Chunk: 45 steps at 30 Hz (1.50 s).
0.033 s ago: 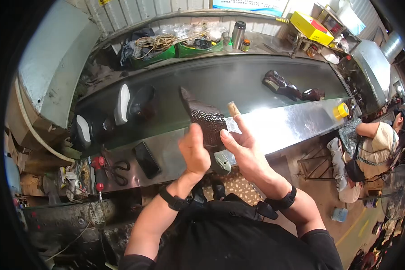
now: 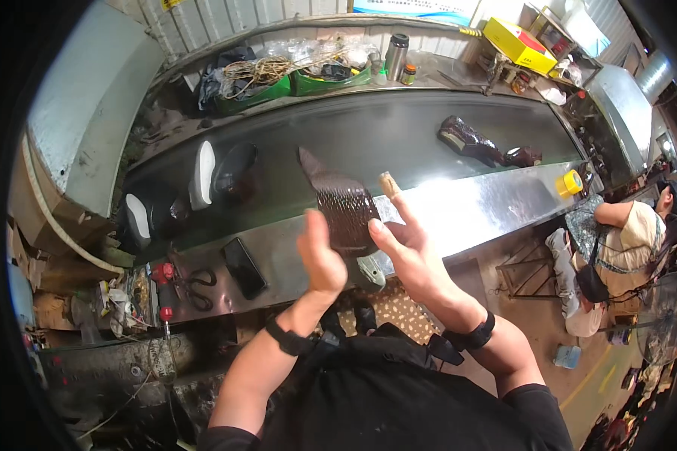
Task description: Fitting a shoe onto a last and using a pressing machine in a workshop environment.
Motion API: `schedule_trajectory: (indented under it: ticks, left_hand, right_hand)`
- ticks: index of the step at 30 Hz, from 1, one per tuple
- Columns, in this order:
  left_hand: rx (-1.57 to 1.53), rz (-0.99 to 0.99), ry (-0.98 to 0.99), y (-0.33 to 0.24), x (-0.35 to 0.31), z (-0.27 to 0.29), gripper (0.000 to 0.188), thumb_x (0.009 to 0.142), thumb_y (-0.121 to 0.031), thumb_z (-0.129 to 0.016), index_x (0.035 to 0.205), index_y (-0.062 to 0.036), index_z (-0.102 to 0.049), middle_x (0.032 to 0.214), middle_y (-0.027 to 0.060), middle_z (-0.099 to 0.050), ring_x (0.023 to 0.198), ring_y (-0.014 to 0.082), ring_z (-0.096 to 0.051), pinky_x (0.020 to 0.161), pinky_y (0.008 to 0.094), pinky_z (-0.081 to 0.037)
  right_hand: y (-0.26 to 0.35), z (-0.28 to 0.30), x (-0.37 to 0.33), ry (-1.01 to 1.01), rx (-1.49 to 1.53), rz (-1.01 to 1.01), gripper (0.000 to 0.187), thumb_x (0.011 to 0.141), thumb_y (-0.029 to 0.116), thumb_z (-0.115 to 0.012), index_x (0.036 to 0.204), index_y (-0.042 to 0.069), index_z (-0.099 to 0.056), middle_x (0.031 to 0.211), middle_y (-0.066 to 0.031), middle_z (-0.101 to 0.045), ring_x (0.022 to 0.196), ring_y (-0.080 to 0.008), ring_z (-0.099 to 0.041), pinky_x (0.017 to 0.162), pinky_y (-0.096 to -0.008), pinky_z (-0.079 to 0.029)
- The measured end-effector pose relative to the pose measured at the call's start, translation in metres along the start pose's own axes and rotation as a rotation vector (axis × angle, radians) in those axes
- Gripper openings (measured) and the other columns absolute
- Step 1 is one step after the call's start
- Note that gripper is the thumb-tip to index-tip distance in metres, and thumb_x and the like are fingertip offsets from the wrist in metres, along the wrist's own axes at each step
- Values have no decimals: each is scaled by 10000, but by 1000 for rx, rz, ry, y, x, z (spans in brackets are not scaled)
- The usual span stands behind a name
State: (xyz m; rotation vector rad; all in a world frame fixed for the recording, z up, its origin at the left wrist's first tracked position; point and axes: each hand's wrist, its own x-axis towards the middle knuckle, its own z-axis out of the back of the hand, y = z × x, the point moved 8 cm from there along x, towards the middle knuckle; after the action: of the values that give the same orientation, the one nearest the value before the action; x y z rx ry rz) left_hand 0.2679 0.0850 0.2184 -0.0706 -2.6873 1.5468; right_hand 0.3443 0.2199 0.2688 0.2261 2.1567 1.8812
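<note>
Above the metal ledge of the bench I hold a dark brown, glossy shoe upper (image 2: 346,207) with a scaly texture, its narrow tip pointing away from me. A pale green shoe last (image 2: 371,272) shows at its near end. My right hand (image 2: 414,252) grips the upper's right side, thumb on its face and a wrapped fingertip sticking out. Along the left edge, my left hand (image 2: 322,259) is flat with its fingers stretched out; whether it touches the upper I cannot tell.
A dark conveyor belt (image 2: 338,124) carries brown shoes (image 2: 468,139) at right, and black shoes with a white sole (image 2: 202,177) at left. On the ledge lie a phone (image 2: 244,268), scissors (image 2: 200,289) and a yellow tape roll (image 2: 570,183). A person (image 2: 628,233) sits at right.
My left hand has drawn slightly left, its fingers straighter than before. The upper has turned a little, showing more of its textured face. My right hand stays nearly in place.
</note>
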Motion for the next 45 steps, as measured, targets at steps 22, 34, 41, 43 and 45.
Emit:
schedule_trajectory:
  ticks: [22, 34, 41, 43, 45]
  left_hand:
    - [1074, 272, -65, 167, 117, 120, 302, 929, -296, -699, 941, 2, -741, 866, 132, -738, 847, 221, -694, 790, 373, -518]
    - [1347, 315, -15, 151, 88, 103, 580, 687, -395, -825, 1042, 10, -611, 966, 216, -714, 958, 392, -690, 857, 468, -533]
    - [1165, 368, -212, 102, 73, 133, 376, 723, -294, -756, 936, 1, -666, 870, 179, -723, 857, 346, -707, 781, 438, -542]
    - [1151, 289, -294, 62, 61, 141, 370, 720, -292, -755, 940, -8, -667, 854, 175, -719, 838, 326, -706, 772, 426, -539]
    - [1146, 192, -357, 17, 41, 147, 368, 714, -296, -765, 933, -18, -663, 835, 166, -714, 800, 308, -702, 759, 422, -538]
  right_hand:
    - [-219, 55, -36, -75, -517, 344, 1220, 695, 191, -928, 1571, -68, -120, 1571, -305, -302, 1472, -407, -327, 1171, -446, -338]
    - [-224, 46, -35, 180, -624, 417, 877, 787, 177, -829, 1479, -81, -357, 1471, -301, -437, 1370, -466, -438, 1161, -537, -336]
    - [-185, 31, -33, 315, -599, 431, 870, 793, 163, -817, 1494, -71, -357, 1513, -290, -411, 1422, -440, -397, 1177, -477, -318]
    - [-175, 17, -27, 543, -390, 178, 1096, 813, 233, -830, 1592, -23, -102, 1587, -258, -328, 1474, -392, -319, 1194, -449, -273]
    - [-161, -11, -7, 588, 56, -232, 1119, 934, 305, -725, 1587, 80, 155, 1648, -235, -185, 1524, -333, -201, 1210, -417, -232]
